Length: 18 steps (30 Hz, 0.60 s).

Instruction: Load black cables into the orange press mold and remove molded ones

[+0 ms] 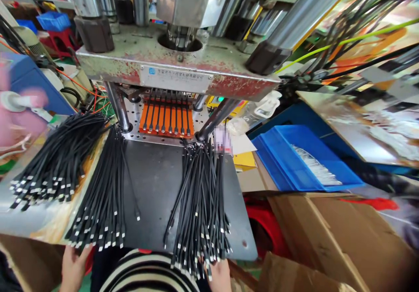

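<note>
At the near edge of a dark grey metal counter [150, 183], a worker's left hand [74, 268] meets the silver-tipped ends of a bundle of flat black cables [104, 191], while the right hand [220, 275] sits beneath a second black cable bundle [203, 200] overhanging the edge; whether either hand's fingers are gripping cannot be told. Beyond, more black cables line an orange rectangular block [167, 117] under a scuffed steel press [180, 71].
</note>
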Each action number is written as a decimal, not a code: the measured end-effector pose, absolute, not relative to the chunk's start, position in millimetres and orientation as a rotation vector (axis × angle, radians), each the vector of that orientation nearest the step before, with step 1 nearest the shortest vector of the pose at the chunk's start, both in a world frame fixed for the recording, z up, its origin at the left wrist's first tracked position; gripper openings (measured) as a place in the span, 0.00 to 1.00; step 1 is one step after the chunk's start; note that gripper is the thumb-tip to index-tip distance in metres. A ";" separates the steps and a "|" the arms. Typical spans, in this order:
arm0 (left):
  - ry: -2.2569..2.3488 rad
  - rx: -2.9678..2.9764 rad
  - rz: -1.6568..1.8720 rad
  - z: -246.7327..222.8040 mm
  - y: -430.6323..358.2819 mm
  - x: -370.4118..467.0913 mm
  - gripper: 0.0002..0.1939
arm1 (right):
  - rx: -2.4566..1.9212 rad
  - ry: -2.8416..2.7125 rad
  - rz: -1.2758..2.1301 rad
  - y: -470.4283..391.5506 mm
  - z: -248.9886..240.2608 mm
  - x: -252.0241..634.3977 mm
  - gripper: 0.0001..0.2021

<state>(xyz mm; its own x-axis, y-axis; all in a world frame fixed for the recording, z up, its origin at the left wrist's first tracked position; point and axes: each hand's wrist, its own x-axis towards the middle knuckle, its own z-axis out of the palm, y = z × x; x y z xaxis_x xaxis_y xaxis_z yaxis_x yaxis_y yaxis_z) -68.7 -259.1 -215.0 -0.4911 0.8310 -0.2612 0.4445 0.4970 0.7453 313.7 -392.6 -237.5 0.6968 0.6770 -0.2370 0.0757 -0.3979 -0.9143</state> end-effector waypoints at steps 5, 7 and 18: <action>2.084 0.973 0.877 -209.5 -259.6 -64.5 0.36 | -1.969 -0.582 0.822 -400.2 -244.6 328.4 0.22; 2.078 0.960 0.910 -204.9 -260.2 -66.2 0.34 | -1.966 -0.570 0.858 -400.0 -239.2 325.5 0.23; 2.016 0.971 1.003 -178.2 -262.8 -87.0 0.28 | -1.989 -0.719 0.813 -390.8 -188.8 294.2 0.23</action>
